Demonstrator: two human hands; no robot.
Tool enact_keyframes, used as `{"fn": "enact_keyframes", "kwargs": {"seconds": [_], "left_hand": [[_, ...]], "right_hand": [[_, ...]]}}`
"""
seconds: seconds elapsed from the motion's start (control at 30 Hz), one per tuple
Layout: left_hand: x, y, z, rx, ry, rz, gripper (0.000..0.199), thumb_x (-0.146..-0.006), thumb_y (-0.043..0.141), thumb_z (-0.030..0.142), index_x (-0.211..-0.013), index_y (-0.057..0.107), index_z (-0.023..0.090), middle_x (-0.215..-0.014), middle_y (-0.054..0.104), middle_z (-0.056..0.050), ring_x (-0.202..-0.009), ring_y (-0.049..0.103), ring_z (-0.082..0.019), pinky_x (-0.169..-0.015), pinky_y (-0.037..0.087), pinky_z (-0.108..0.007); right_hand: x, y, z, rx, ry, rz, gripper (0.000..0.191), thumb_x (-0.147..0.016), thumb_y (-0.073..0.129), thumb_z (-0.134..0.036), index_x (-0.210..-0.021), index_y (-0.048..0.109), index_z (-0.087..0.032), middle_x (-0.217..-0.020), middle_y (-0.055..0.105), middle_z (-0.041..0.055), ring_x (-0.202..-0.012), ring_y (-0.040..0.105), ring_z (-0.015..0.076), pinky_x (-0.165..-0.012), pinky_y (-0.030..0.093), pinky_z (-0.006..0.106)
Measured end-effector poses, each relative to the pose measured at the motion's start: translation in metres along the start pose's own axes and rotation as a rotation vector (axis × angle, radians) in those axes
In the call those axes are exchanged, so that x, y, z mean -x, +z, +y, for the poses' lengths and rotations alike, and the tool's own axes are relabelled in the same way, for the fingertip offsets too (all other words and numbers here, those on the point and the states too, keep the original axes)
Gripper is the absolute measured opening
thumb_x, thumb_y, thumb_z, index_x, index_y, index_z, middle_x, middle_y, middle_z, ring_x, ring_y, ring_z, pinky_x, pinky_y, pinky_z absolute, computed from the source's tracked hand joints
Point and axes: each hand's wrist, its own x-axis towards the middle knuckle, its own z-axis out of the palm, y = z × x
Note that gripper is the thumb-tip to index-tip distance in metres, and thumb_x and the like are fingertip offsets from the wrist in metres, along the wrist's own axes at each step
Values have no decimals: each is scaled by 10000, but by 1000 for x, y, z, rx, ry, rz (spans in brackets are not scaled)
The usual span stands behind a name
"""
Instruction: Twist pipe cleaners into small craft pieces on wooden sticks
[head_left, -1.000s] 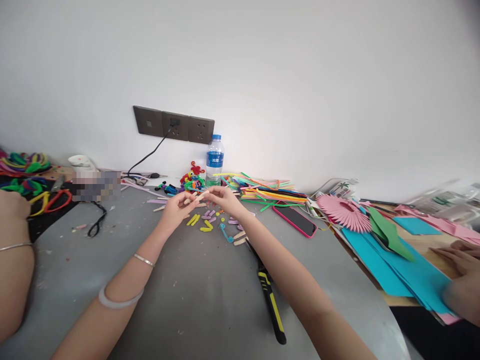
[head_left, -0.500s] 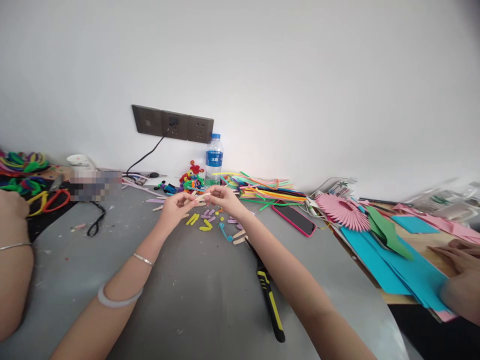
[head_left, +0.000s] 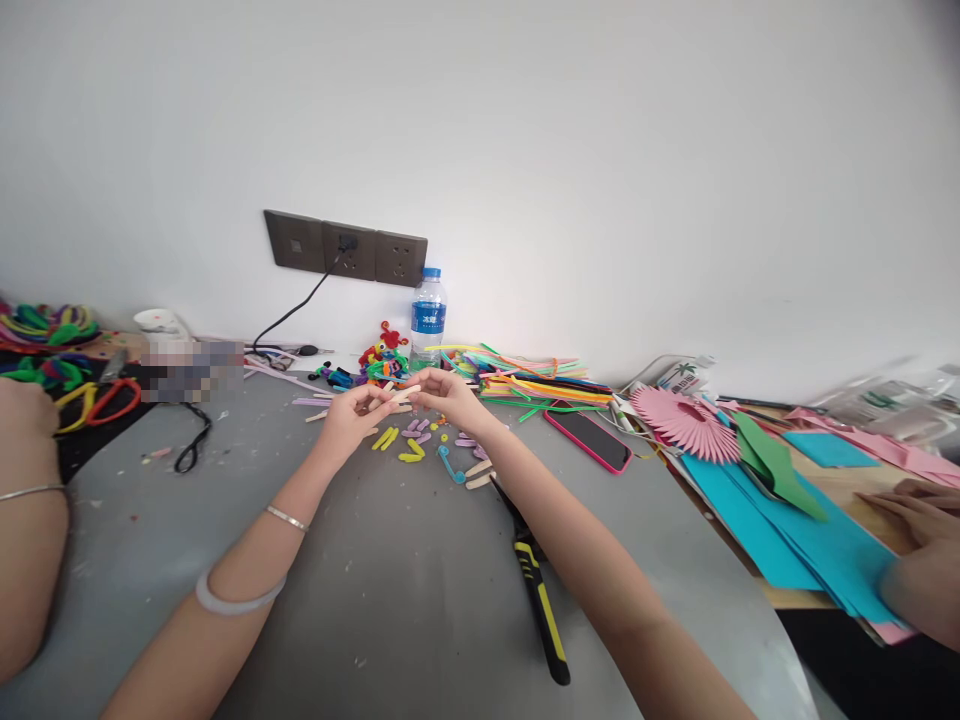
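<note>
My left hand (head_left: 351, 420) and my right hand (head_left: 448, 398) meet above the grey table, fingertips pinched on a short cream pipe cleaner piece (head_left: 406, 396). Part of that piece is hidden by the fingers. Just below my hands lie short yellow pieces (head_left: 385, 439), purple pieces (head_left: 416, 432) and a blue piece with curled ends (head_left: 450, 465). More cream pieces (head_left: 480, 478) rest beside my right forearm. Pliers or cutters with a black and yellow handle (head_left: 541, 610) lie partly under that forearm.
A water bottle (head_left: 428, 318) stands against the wall beside a colourful pipe cleaner figure (head_left: 382, 350). A bundle of pipe cleaners (head_left: 547, 386) and a phone (head_left: 589, 437) lie to the right. Another person's arm (head_left: 30, 540) is at left; another person's hand (head_left: 926, 540) is over blue paper at right.
Hardly anything differs. Both hands keep their pinch on the cream piece, with only a very slight shift of the fingers.
</note>
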Motion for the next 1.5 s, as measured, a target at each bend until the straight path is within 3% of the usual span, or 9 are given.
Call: {"fn": "enact_keyframes", "kwargs": {"seconds": [0.33, 0.47, 0.6, 0.73, 0.87, 1.07, 1.2, 1.37, 1.5], "left_hand": [[-8, -12, -4, -115, 5, 53, 446, -806, 602, 555, -1008, 698, 169, -998, 763, -117, -761, 665, -211, -644, 513, -293], [-9, -15, -8, -196, 25, 12, 347, -858, 517, 480, -920, 675, 178, -1000, 752, -107, -792, 684, -217, -669, 508, -294], [-7, -17, -9, -383, 44, -24, 264, -873, 444, 354, -840, 650, 192, -931, 745, -84, -817, 684, -231, -689, 494, -304], [-2, -14, -7, -531, 62, -57, 92, -827, 443, 195, -845, 529, 219, -878, 738, -24, -763, 661, -193, -679, 458, -278], [0, -14, -7, -794, 20, -58, 145, -824, 434, 121, -890, 512, 223, -774, 694, -14, -751, 638, -214, -660, 421, -290], [1, -16, -7, -1138, 130, -19, 220, -784, 480, 46, -790, 624, 212, -999, 680, -91, -961, 594, -312, -792, 427, -397], [17, 11, 11, -1098, 348, 40, 216, -803, 497, 48, -815, 652, 199, -1112, 649, -104, -1001, 570, -301, -843, 432, -422], [61, 72, 33, -869, 535, -361, 110, -910, 551, 198, -908, 659, 222, -946, 682, -31, -962, 603, -235, -888, 432, -402], [80, 101, 35, -927, 463, -465, 82, -874, 665, 257, -947, 675, 222, -964, 695, -33, -983, 596, -260, -850, 428, -414]], "right_hand": [[-4, -12, 11, 267, 279, 124, 154, -820, 658, -315, -827, 657, -161, -750, 701, 14, -615, 618, 118, -481, 390, 187], [-4, -3, 14, 397, 284, 69, 119, -849, 609, -205, -909, 691, -142, -794, 711, 26, -679, 638, 130, -574, 453, 213], [8, 1, -3, 707, 173, 170, 152, -849, 620, -149, -989, 677, -138, -979, 729, 72, -802, 642, 157, -727, 483, 267], [52, -13, -45, 986, 141, 116, 99, -881, 613, -211, -959, 656, -168, -970, 720, 68, -828, 638, 179, -746, 462, 284], [126, -31, -77, 1153, 463, 36, 179, -898, 591, -346, -963, 641, -187, -969, 719, 92, -842, 667, 235, -687, 467, 307], [224, 0, -36, 1334, 519, 184, 770, -789, 677, -445, -1463, 394, -203, -1295, 600, 173, -1127, 596, 393, -829, 520, 479], [247, 30, 5, 1421, 292, 447, 787, -867, 562, -320, -1557, 191, -247, -1325, 545, 159, -1175, 546, 365, -901, 507, 523], [246, 37, 15, 1331, 173, 596, 756, -841, 504, -186, -1533, 218, -287, -1204, 551, 121, -1057, 555, 321, -864, 519, 508], [245, 35, 9, 1217, 181, 628, 732, -816, 522, -170, -1496, 270, -274, -1195, 555, 107, -1037, 542, 305, -883, 514, 507]]}}
